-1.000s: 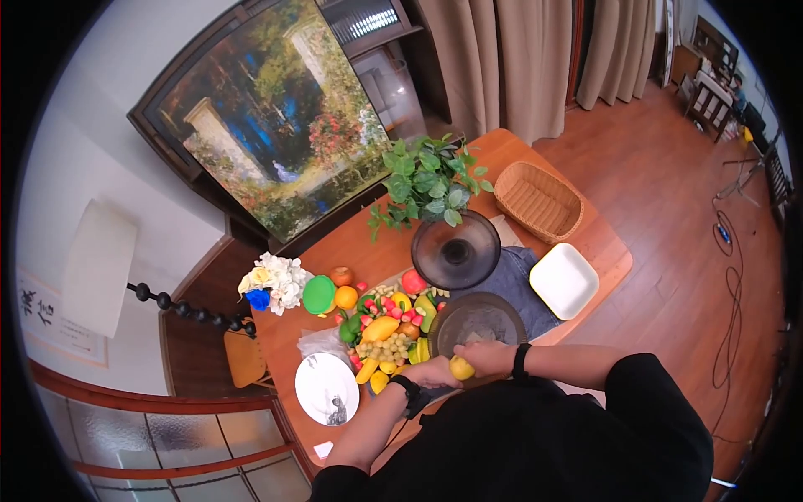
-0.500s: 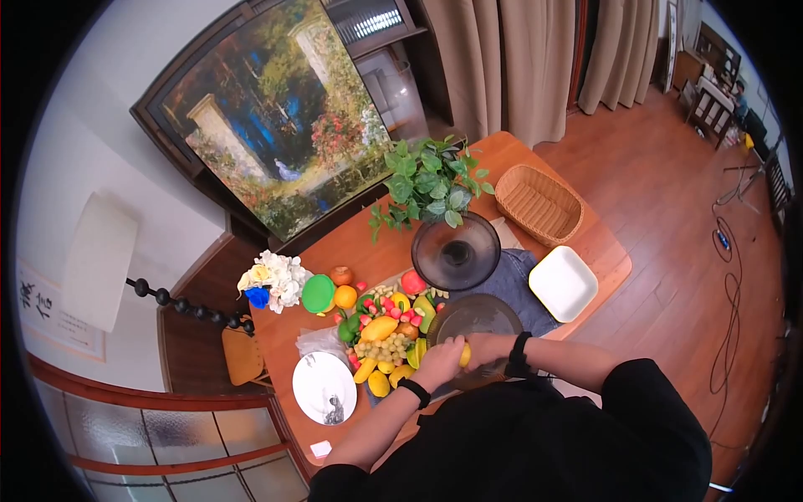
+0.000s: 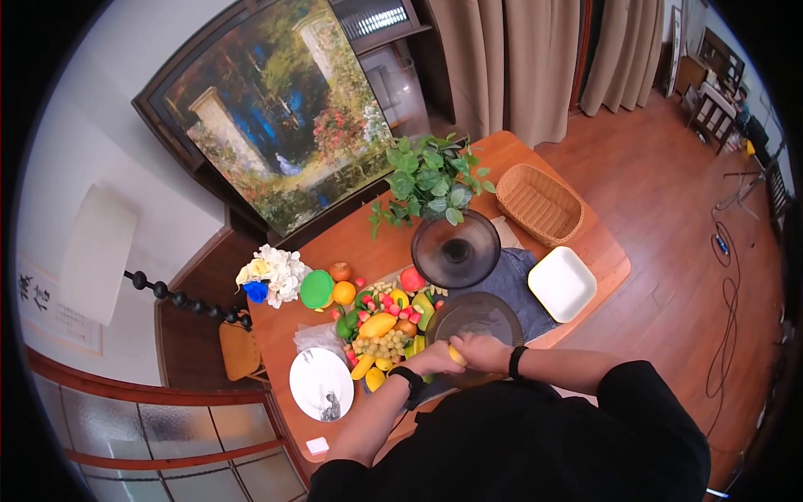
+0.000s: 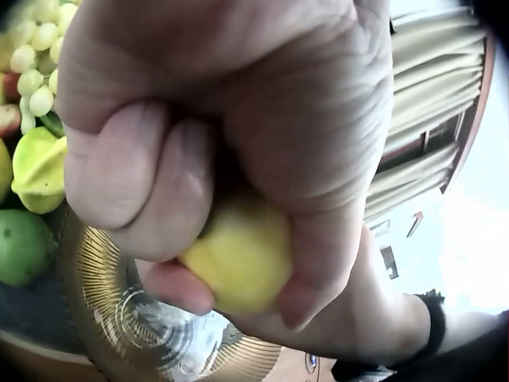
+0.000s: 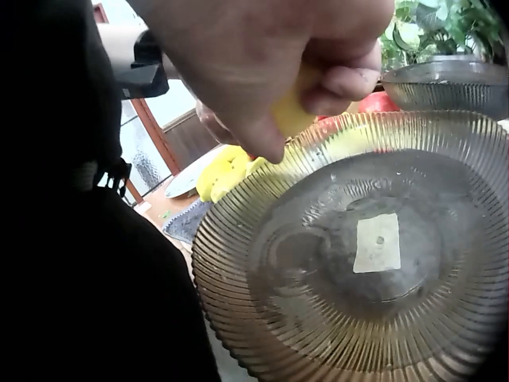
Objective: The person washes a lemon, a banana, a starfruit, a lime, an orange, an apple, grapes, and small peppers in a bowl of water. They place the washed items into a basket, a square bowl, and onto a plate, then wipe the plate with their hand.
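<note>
A small, rounded yellow fruit (image 3: 457, 356) is between my two hands, low over the near rim of a ribbed smoky glass dish (image 3: 493, 309). My left hand (image 3: 432, 359) grips the fruit with curled fingers; in the left wrist view its thumb and fingers wrap the pale yellow skin (image 4: 242, 255). From the other side my right hand (image 3: 487, 353) holds the same fruit, partly hiding it. Its fingers are curled in the right wrist view, with some yellow (image 5: 296, 107) showing. A pale square label (image 5: 377, 243) shows through the dish's bottom.
Left of the dish lies a fruit pile with grapes (image 3: 381, 345) and a mango (image 3: 376, 325). A white plate (image 3: 321, 385) is farther left. Behind stand a dark glass stand (image 3: 435, 263) and a leafy plant (image 3: 431, 180). A wicker basket (image 3: 539, 205) and white tray (image 3: 563, 283) are right.
Both hands have moved slightly up and away from the body with the yellow fruit, staying together over the dish. The left hand turned about it. The things on the table stay put.
</note>
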`<state>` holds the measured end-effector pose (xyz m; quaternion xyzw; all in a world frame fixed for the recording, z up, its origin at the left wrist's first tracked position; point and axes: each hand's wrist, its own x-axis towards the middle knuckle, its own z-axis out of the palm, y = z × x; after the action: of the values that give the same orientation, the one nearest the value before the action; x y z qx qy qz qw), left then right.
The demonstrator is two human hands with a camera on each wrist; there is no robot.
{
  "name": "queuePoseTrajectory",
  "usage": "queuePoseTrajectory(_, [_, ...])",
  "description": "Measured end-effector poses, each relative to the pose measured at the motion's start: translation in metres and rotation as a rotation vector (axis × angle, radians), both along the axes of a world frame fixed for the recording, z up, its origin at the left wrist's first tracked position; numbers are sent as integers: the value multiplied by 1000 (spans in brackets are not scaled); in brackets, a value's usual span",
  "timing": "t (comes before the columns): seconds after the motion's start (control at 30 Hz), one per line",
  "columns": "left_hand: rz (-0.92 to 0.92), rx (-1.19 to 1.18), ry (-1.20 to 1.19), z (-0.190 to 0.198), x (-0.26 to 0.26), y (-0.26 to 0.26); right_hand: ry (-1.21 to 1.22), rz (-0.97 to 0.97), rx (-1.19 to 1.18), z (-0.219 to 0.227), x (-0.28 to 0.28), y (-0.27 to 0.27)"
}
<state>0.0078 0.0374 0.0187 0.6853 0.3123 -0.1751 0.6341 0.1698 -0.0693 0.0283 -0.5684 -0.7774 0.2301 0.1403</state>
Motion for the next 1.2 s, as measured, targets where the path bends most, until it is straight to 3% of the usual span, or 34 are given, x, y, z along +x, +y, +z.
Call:
queuePoseTrajectory(0.03, [0,0,0,-1,1,-1,0,0,0,1,1,1])
queuePoseTrajectory(0.1, [-84,353,-76,-2,3,-3,62,1,-99,4,7,7])
queuePoseTrajectory(0.13, [-86,351,-75,-1,4,-6,64,-1,-101,0,9,9])
queuePoseTrajectory(0.2, [-103,741,-8,1,4,-14,153,-117,-258,-13,10,13])
queuePoseTrajectory(0.33, [-144,973,-90,12,5,-22,358,-74,-466,-24,21,26])
queuePoseTrajectory(0.4, [-147,1204,-187,17,7,-20,480,-280,-970,-22,22,31])
queuePoseTrajectory(0.43, [-147,1205,-187,16,6,-18,480,-280,-969,-26,19,31])
queuePoseTrajectory(0.5, [-197,1086,-98,12,3,-14,492,-315,-749,-45,8,23])
queuePoseTrajectory(0.63, [-265,902,66,21,2,-15,395,-193,-723,-87,7,22])
queuePoseTrajectory(0.67, [-245,894,105,23,4,-16,398,-193,-724,-67,7,23])
queuePoseTrajectory(0.73, [-225,885,142,23,8,-18,143,-192,-548,-31,12,22])
queuePoseTrajectory(0.87, [-100,872,237,1,9,-24,-11,-234,-562,-63,23,34])
queuePoseTrajectory(0.93, [-17,910,229,-13,7,-24,160,-440,-391,-65,31,39])
queuePoseTrajectory(0.97, [-10,876,248,-13,6,-23,158,-439,-393,-84,32,40])
queuePoseTrajectory(1.0, [-4,843,266,-13,6,-21,149,-589,-236,-117,33,42])
queuePoseTrajectory(1.03, [-3,841,267,-12,6,-20,139,-734,-74,-115,31,44])
queuePoseTrajectory(1.07, [-20,818,256,-12,6,-19,139,-733,-75,-113,33,47])
queuePoseTrajectory(1.13, [-37,794,244,-14,5,-18,305,-641,-496,-98,36,54])
queuePoseTrajectory(1.17, [-17,795,240,-19,5,-18,303,-642,-495,-94,31,54])
queuePoseTrajectory(1.2, [3,796,237,-25,5,-17,685,-688,-629,-89,25,56])
